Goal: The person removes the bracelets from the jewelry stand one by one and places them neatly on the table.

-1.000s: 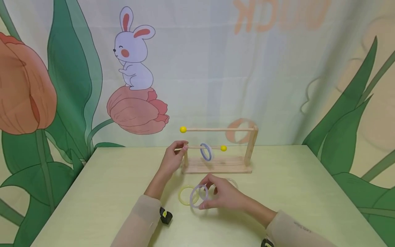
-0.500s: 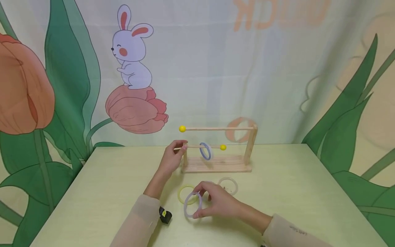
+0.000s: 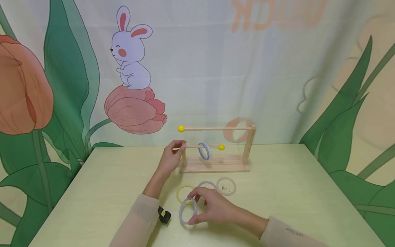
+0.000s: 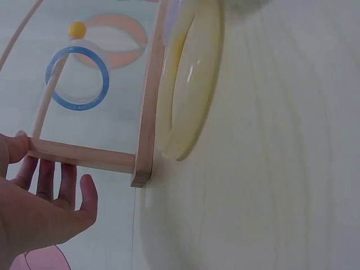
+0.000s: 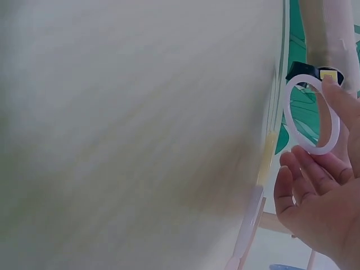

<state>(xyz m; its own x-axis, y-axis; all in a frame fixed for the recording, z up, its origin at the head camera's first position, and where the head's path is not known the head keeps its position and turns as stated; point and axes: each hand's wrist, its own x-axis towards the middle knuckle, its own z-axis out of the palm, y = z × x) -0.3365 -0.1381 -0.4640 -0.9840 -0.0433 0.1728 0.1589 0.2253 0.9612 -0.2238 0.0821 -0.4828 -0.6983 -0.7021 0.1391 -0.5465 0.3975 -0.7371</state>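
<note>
At the table's back stands a wooden stand [image 3: 216,167] with two rods ending in yellow balls. My left hand [image 3: 170,160] pinches the top of its short post, thumb on one side and fingers on the other. A blue ring [image 4: 105,84] hangs on the lower rod, a whitish ring partly hidden behind it. My right hand [image 3: 217,207] holds a pale purple ring [image 5: 288,107] on edge between thumb and fingers, above the table's front part. Behind it lie a yellow ring [image 3: 177,195], another pale purple ring [image 3: 206,182] and a pale clear ring [image 3: 235,186].
The light yellow table [image 3: 293,202] reaches back to a printed curtain [image 3: 197,68] with a rabbit and tulips. A black strap device [image 3: 164,216] sits at the left wrist. The upper rod [image 3: 216,129] juts leftward from the tall post [image 3: 248,145].
My right hand has moved toward me and to the left with the pale purple ring, uncovering the rings on the table behind it. My left hand stays on the post.
</note>
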